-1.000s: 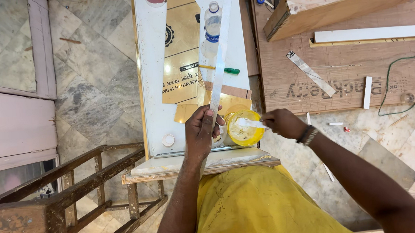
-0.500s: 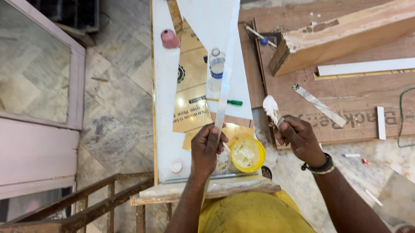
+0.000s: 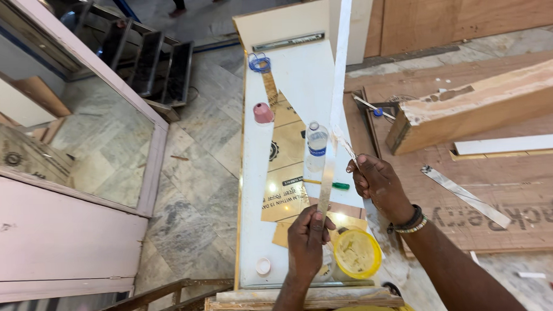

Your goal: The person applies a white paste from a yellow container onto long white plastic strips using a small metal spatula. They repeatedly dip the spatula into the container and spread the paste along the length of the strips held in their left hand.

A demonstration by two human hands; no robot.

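White strip (image 3: 335, 104) pinched between left fingers (image 3: 313, 217)

Left hand (image 3: 308, 239): forearm entering from 6 o'clock, fingers closed in a pinch, thumb uppermost. Right hand (image 3: 377, 181): forearm entering from 5 o'clock, beaded wristband, fingers curled shut toward 10 o'clock.

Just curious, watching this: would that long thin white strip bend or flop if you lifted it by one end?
Probably bendy: the white strip is long and very thin. Likely light, since the left hand pinches one end and it stands up, seemingly only slightly bowed.
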